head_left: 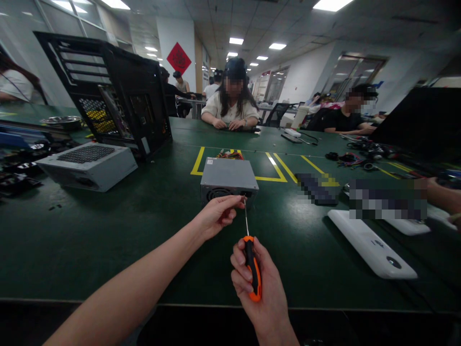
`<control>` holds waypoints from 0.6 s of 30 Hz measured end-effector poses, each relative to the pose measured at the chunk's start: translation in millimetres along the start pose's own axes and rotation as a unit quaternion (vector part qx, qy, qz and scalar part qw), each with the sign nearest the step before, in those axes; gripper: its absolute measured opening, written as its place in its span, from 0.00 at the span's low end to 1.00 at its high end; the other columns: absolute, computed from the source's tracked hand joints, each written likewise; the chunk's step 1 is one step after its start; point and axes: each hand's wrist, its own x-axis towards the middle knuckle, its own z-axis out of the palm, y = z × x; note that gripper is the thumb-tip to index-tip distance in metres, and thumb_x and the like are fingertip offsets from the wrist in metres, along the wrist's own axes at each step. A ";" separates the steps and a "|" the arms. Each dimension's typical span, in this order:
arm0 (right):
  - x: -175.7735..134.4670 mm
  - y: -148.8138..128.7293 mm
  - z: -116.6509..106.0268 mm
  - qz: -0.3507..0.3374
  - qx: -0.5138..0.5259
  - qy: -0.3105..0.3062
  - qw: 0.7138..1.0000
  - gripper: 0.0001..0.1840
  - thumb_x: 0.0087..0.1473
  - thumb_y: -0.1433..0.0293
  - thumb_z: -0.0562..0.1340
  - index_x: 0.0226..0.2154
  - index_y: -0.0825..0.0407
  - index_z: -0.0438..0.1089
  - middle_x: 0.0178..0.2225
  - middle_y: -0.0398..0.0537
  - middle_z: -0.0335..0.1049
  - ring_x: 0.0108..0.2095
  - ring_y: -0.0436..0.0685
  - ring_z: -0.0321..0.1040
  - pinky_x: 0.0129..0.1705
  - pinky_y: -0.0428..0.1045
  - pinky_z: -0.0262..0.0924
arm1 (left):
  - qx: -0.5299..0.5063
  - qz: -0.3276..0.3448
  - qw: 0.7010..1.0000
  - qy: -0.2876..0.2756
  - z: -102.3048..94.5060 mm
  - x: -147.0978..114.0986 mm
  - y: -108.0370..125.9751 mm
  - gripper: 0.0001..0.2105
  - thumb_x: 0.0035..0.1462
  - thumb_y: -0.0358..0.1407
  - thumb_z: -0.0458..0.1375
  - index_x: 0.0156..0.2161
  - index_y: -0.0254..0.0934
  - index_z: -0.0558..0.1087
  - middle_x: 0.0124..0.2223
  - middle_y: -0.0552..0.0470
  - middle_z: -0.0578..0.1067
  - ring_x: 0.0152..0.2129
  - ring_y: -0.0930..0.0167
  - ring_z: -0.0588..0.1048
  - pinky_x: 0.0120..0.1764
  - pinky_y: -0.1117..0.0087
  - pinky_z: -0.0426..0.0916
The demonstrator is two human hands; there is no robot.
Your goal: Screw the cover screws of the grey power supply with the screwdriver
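The right hand (267, 283) holds the screwdriver (254, 271); the left hand (217, 216) pinches narrowly at its tip, on what I cannot tell. Just beyond, the power supply (228, 172) sits closed; screwing looks unfinished.

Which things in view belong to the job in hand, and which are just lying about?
In use:
- orange-and-black screwdriver, in the right hand
- central power supply, by the screwdriver's tip

Seemingly just lying about:
- left-side power supply
- black computer case
- white device
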 end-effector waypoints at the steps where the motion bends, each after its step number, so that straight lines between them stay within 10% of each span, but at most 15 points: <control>1: -0.3 -1.3 0.1 0.003 0.011 0.002 1.000 0.13 0.54 0.67 0.54 0.26 0.59 0.66 0.17 0.39 0.57 0.13 0.40 0.45 0.11 0.36 0.42 | 0.006 -0.006 1.000 0.009 -0.7 0.6 -0.5 0.10 0.50 0.36 0.60 0.37 0.32 0.73 0.32 0.51 0.70 0.15 0.87 0.59 0.14 0.85 0.46; 18: 6.0 -25.4 -2.0 0.021 0.080 0.031 0.996 0.09 0.55 0.69 0.53 0.28 0.58 0.63 0.20 0.39 0.55 0.15 0.40 0.50 0.12 0.35 0.45 | 0.093 0.016 0.993 0.072 -6.6 6.2 -5.0 0.11 0.48 0.35 0.59 0.37 0.32 0.72 0.29 0.53 0.69 0.16 0.83 0.61 0.16 0.81 0.48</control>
